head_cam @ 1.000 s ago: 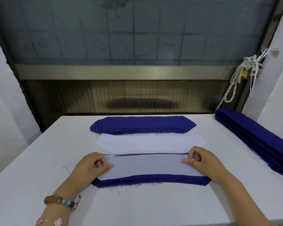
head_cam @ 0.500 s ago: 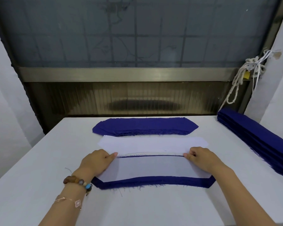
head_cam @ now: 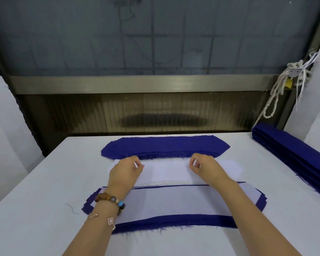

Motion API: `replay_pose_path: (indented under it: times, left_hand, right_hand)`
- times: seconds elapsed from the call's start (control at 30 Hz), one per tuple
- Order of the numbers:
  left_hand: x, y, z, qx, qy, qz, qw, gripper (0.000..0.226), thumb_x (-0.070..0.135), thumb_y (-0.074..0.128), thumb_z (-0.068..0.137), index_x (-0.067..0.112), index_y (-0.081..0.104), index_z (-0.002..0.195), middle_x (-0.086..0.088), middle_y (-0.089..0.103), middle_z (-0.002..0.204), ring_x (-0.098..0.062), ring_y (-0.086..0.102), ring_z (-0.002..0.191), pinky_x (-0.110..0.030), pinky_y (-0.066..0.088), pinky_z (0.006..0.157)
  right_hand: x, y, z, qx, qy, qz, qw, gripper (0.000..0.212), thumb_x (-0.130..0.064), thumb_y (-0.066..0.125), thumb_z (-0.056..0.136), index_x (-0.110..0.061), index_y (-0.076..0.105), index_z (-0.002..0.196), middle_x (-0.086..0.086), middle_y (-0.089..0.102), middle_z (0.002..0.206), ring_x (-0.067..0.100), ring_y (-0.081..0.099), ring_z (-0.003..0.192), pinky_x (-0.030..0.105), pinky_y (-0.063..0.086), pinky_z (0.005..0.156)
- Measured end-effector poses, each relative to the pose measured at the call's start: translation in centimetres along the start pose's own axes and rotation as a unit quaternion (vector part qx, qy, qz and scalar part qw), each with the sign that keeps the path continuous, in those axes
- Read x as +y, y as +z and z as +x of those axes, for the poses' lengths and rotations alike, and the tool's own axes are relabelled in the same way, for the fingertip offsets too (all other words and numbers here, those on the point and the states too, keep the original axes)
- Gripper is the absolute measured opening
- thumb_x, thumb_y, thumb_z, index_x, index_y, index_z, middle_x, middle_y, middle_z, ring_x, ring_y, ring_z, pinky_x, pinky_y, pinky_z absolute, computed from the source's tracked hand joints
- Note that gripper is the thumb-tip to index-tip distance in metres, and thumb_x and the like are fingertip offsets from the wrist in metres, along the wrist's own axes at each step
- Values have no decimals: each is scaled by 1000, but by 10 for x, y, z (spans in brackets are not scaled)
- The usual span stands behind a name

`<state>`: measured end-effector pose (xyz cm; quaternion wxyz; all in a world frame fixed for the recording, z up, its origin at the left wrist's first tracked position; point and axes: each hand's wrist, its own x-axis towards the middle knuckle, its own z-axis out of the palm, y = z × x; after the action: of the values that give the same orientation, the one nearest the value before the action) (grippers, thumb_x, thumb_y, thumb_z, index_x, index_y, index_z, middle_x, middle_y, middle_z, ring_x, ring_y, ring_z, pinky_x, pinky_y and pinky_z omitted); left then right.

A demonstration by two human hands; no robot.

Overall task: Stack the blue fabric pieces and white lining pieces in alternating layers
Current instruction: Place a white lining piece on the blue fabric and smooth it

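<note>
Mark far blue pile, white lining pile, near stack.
far blue pile (head_cam: 164, 145): head view, top middle.
white lining pile (head_cam: 166, 170): head view, bare middle.
near stack (head_cam: 174, 202): head view, white top layer.

White table under the left hand and right hand. Beyond both: dark window with a faint grid, dull metal bar, ribbed panel below it. White walls flank both sides. Knotted white rope hangs beyond and right of the right hand.
</note>
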<state>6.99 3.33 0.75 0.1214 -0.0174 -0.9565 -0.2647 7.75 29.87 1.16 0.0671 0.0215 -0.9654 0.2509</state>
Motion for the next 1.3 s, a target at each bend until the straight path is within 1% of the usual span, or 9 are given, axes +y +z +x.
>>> replay_pose_path:
  times: [0.17, 0.27, 0.37, 0.47, 0.6, 0.73, 0.83, 1.0, 1.3]
  left_hand:
    - [-2, 18, 7, 5, 12, -5, 1000, 7, 33, 54, 96, 29, 59, 92, 7, 58, 72, -12, 55, 69, -20, 39, 55]
    - [-10, 24, 5, 18, 31, -19, 999, 3, 33, 56, 96, 31, 57, 98, 7, 56, 72, -9, 52, 66, -17, 36, 54]
    - [-13, 28, 7, 15, 51, -12, 999, 17, 35, 57, 96, 29, 58, 111, 8, 52, 72, -7, 49, 64, -18, 35, 56]
    - [-12, 30, 8, 7, 78, 16, 997, 33, 37, 52, 98, 26, 55, 129, 7, 50, 84, -11, 51, 79, -25, 47, 73]
    - [-13, 32, 10, -22, 95, 67, 993, 46, 42, 41, 101, 26, 43, 144, -1, 52, 113, -18, 51, 105, -29, 46, 89]
    - [-12, 32, 10, -22, 103, 63, 992, 43, 41, 42, 101, 26, 46, 141, 0, 53, 117, -17, 53, 105, -29, 46, 90]
    - [-10, 31, 9, -17, 107, 51, 993, 36, 40, 46, 100, 26, 51, 134, 2, 52, 111, -15, 54, 102, -27, 47, 86]
    - [-9, 30, 9, -5, 111, 40, 993, 29, 36, 52, 98, 25, 55, 125, 6, 41, 98, -12, 48, 96, -21, 42, 81]
    - [-8, 32, 13, 18, 118, 57, 991, 23, 37, 58, 95, 24, 55, 113, 5, 49, 111, -11, 42, 100, -18, 41, 86]
  right_hand:
    - [-13, 25, 14, -5, -33, 47, 998, 2, -19, 62, 90, -20, 61, 90, -2, 60, 85, 8, 53, 73, 15, 40, 61]
    - [-9, 37, 14, 18, -33, 62, 997, 6, -23, 65, 89, -21, 60, 91, -6, 58, 81, 8, 52, 72, 18, 43, 65]
    - [-6, 40, 17, 24, -35, 52, 998, 11, -29, 64, 90, -23, 58, 97, -4, 58, 81, 10, 52, 74, 25, 48, 70]
    - [-4, 41, 17, 24, -40, 31, 998, 25, -33, 61, 92, -27, 56, 116, -3, 55, 85, 10, 52, 76, 26, 49, 74]
    - [-4, 43, 16, 32, -59, 8, 998, 38, -35, 57, 94, -27, 53, 131, -7, 48, 85, 9, 48, 77, 20, 42, 73]
    - [-4, 43, 17, 34, -65, 11, 997, 34, -34, 57, 95, -28, 57, 128, -9, 45, 81, 9, 49, 77, 21, 44, 75]
    - [-4, 43, 16, 38, -65, 18, 997, 30, -33, 58, 94, -28, 60, 123, -5, 49, 82, 10, 50, 75, 26, 47, 76]
    - [-4, 43, 15, 41, -67, 28, 996, 27, -32, 59, 94, -30, 60, 121, -3, 51, 82, 11, 50, 75, 23, 46, 74]
    - [-5, 42, 15, 33, -65, 18, 997, 36, -32, 57, 94, -30, 53, 130, -1, 53, 88, 12, 51, 79, 28, 51, 78]
